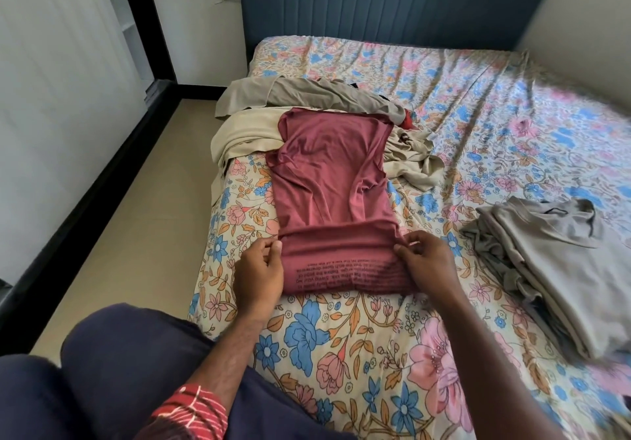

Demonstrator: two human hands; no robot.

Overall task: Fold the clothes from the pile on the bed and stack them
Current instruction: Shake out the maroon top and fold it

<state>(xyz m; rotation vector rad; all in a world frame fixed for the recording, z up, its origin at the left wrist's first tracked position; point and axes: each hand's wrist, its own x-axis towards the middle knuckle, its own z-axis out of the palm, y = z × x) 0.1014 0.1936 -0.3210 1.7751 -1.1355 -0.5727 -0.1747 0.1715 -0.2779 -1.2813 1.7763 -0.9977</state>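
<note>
Two hands work the maroon T-shirt (327, 180), which lies flat on the floral bed (341, 354) with its sides turned in and near end doubled over. The left hand (261, 270) and right hand (428, 262) each pinch a corner of that fold in their fingers. It looks thin, light, limp and slightly slippery, so holding both corners should keep the fold square.

Your maroon T-shirt (327, 180) lies flat on the floral bedsheet, sides folded in, its near end turned up over itself so mirrored black print shows. Behind it sits the unfolded pile (307, 104) of beige and khaki clothes. To your right lies the stack (560, 268) of folded grey-beige garments.
</note>
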